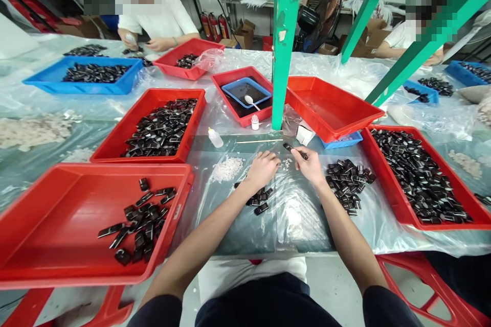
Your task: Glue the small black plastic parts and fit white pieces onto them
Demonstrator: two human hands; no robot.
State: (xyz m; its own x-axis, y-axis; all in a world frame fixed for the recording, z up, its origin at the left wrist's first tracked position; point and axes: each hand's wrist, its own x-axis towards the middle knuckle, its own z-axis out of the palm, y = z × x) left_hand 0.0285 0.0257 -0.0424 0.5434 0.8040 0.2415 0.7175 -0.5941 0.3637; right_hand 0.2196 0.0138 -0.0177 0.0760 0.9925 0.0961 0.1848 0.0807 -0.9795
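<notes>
My right hand [310,166] grips a glossy black plastic piece [290,148] between thumb and fingers, just above the table. Across from it, my left hand [264,167] is closed, its fingertips bent down beside a few small white bits [286,164]; whatever they pinch is too small to make out. A heap of similar white bits [227,169] lies left of that hand. Below my left wrist are several loose black pieces [262,207], partly covered by the forearm. Another pile of black pieces [349,181] sits right of my right hand.
Red trays of black pieces stand left [148,158] and right [416,129], with another red tray [57,214] nearer. A dropper bottle [215,138], a small white bottle [255,122] and a thin stick [259,141] lie ahead. A green post [282,51] rises beyond. People sit across the table.
</notes>
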